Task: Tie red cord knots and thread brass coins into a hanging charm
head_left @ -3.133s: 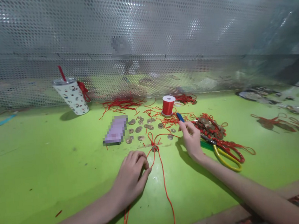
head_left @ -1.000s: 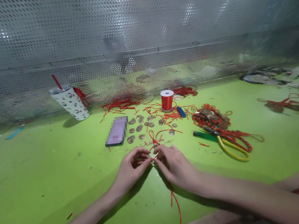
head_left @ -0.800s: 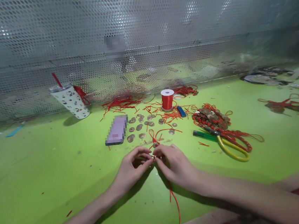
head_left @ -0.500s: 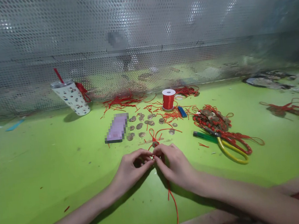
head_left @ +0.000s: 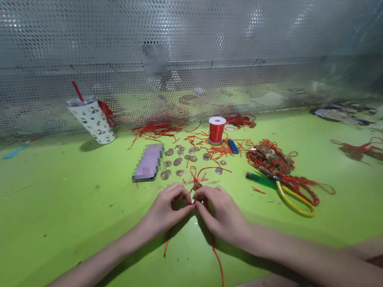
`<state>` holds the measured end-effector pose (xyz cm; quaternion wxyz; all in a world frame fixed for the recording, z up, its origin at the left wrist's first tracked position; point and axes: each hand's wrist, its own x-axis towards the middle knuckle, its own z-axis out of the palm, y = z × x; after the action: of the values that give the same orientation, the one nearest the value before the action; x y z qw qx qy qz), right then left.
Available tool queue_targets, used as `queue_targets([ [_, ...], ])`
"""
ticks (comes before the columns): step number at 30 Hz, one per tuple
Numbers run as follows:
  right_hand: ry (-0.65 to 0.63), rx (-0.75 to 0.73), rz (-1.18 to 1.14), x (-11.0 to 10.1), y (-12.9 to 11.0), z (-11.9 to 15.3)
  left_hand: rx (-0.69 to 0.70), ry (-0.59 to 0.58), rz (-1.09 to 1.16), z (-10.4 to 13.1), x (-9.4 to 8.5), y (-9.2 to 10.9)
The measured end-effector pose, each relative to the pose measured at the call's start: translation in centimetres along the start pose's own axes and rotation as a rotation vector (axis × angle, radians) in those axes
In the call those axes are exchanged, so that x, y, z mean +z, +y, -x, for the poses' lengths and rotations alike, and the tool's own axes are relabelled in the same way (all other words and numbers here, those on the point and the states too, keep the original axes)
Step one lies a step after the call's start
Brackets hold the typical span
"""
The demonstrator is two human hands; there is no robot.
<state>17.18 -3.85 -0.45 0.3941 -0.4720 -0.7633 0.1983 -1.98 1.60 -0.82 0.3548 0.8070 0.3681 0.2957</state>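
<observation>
My left hand (head_left: pixel 170 207) pinches red cord between thumb and forefinger, near the middle of the green table. Close against it on the right, my right hand (head_left: pixel 220 210) is also closed on the cord. Just above the fingertips lies a coin (head_left: pixel 197 186) with a red knot and loop (head_left: pixel 194 172). One loose cord end (head_left: pixel 167 244) hangs below my left hand, and a longer one (head_left: pixel 220 267) trails below my right hand. The fingers partly hide the small knot between them.
Several loose coins (head_left: pixel 178 161) and a phone (head_left: pixel 148 162) lie beyond my hands. Behind them stand a red spool (head_left: pixel 216 130) and a patterned cup (head_left: pixel 94 121). To the right are scissors (head_left: pixel 293 201), a green tool (head_left: pixel 261 179), a blue lighter (head_left: pixel 233 146) and a pile of corded coins (head_left: pixel 269 156).
My hands have shifted slightly left, still pinching the cord. A cord end now shows below my left hand. The camera view has tilted a little.
</observation>
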Motion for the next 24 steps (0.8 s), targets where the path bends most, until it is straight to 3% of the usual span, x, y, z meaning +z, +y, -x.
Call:
queue_targets([
  [14, -0.023, -0.035, 0.033, 0.1, 0.0, 0.0, -0.073, 0.011, -0.007, 0.0, -0.1, 0.8],
  [20, -0.040, -0.025, 0.052, 0.3, 0.3, -0.1, -0.243, -0.060, 0.341, -0.3, -0.7, 1.2],
  [24, -0.081, -0.017, 0.090, 0.4, 0.2, 0.0, -0.408, 0.015, 0.554, -0.7, -0.9, 1.4],
])
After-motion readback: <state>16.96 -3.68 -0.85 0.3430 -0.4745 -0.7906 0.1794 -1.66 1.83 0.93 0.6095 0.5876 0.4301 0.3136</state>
